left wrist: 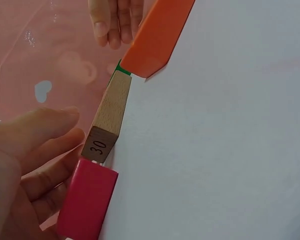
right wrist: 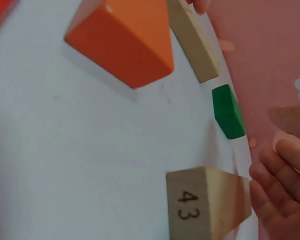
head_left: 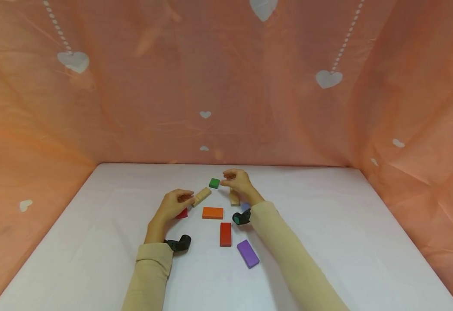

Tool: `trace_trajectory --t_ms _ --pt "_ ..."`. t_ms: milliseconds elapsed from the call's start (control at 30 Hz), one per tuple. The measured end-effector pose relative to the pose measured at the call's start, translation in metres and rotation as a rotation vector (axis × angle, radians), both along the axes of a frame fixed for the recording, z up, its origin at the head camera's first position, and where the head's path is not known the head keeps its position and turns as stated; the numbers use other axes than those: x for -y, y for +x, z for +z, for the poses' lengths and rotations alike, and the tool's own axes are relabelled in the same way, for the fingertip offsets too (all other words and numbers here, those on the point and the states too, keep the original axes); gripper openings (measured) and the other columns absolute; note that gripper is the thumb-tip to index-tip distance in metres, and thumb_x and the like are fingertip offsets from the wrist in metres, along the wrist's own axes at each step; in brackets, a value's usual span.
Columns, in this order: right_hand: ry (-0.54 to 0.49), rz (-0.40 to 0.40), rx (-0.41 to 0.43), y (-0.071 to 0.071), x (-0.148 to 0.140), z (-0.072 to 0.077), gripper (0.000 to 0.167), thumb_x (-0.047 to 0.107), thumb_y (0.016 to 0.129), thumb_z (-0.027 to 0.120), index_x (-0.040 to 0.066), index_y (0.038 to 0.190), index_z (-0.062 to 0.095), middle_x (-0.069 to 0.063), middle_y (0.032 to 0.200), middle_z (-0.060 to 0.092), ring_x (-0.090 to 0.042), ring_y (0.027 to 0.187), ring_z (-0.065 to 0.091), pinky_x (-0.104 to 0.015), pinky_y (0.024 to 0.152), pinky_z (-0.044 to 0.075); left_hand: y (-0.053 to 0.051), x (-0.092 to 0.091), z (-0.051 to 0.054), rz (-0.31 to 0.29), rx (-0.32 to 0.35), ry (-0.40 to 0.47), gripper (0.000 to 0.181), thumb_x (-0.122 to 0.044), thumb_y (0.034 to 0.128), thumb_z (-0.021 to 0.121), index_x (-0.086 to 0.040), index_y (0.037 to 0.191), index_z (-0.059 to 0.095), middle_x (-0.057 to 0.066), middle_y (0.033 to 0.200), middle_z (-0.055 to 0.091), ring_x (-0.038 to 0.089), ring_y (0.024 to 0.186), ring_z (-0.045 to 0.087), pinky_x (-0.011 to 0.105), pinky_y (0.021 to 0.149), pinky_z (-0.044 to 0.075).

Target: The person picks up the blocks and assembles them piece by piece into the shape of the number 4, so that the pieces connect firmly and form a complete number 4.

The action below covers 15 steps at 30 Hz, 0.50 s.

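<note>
My left hand (head_left: 175,204) hovers at the left end of a plain wooden block (head_left: 202,196), fingers relaxed and nothing between them. In the left wrist view that wooden block (left wrist: 106,115) bears a printed 30, with a pink-red block (left wrist: 88,200) close before it and the thumb off to its left. My right hand (head_left: 240,182) is over the far end of another wooden block (head_left: 234,198), marked 43 in the right wrist view; its fingers are loose beside it, and whether they touch cannot be told. A small green block (head_left: 214,183) lies between the two wooden ones.
An orange block (head_left: 212,213) lies between the forearms, with a red block (head_left: 225,234) and a purple block (head_left: 248,254) nearer. A blue block (head_left: 245,207) is partly hidden by the right wrist. A pink cloth (head_left: 226,108) with white hearts surrounds the white table (head_left: 327,242).
</note>
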State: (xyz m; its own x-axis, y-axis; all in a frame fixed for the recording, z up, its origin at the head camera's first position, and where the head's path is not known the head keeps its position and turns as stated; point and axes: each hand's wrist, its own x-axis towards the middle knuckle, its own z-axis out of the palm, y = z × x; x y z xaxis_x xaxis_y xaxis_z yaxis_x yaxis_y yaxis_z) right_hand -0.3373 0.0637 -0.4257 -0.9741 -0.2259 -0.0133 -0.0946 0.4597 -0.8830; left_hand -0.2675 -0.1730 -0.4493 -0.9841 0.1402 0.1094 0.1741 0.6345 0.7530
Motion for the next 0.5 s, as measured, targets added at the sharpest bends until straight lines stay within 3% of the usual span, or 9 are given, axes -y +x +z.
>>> trace_trajectory --t_ms 267,500 --pt "0.016 -0.014 0.045 -0.0055 0.0047 -0.0072 0.042 0.009 0.082 0.075 -0.003 0.121 0.064 -0.02 0.11 0.067 -0.023 0.096 0.061 -0.026 0.086 0.052 -0.0001 -0.0014 -0.0015 0.011 0.009 -0.007 0.03 -0.014 0.0901 0.065 0.003 0.115 0.067 0.021 0.105 0.068 0.029 0.096 0.063 0.043 0.09 0.051" --pt "0.082 -0.009 0.028 -0.0082 0.0096 -0.0095 0.038 0.011 0.081 0.076 -0.003 0.115 0.067 -0.019 0.111 0.067 -0.023 0.097 0.061 -0.028 0.088 0.051 -0.001 -0.001 -0.0028 0.008 -0.008 -0.022 0.028 -0.014 0.0892 0.066 0.002 0.112 0.069 0.02 0.102 0.068 0.028 0.094 0.063 0.038 0.086 0.05"
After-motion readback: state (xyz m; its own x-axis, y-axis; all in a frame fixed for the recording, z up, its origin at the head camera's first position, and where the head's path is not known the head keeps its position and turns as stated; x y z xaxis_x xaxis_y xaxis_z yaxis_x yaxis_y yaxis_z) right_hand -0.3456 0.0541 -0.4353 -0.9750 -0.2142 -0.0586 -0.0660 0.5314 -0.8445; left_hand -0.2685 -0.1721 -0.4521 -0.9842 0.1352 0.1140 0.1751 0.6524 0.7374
